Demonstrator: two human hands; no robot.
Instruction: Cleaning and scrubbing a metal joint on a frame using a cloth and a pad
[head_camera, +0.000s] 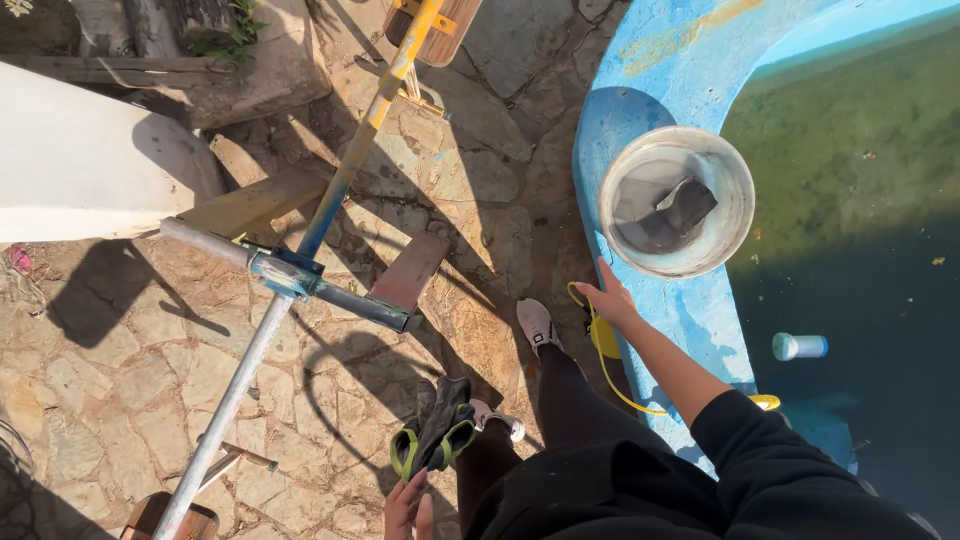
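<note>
A pair of black-and-green gloves (437, 438) is pinched in the left hand (409, 508) at the bottom of the view, not yet put on. The right hand (610, 300), fingers spread, is laid on the blue pool edge (700, 320) over a yellow hose (607, 350). Just beyond, a white bucket (677, 200) (a dark tool inside) stands untouched on that edge. The murky green water (850, 150) looks uncleaned, so most work appears left.

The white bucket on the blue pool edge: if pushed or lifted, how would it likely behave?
The bucket probably weighs more than its size suggests, since dark material fills its bottom. It sits on the narrow blue ledge beside the water, so a push could slide or tip it in.
</note>
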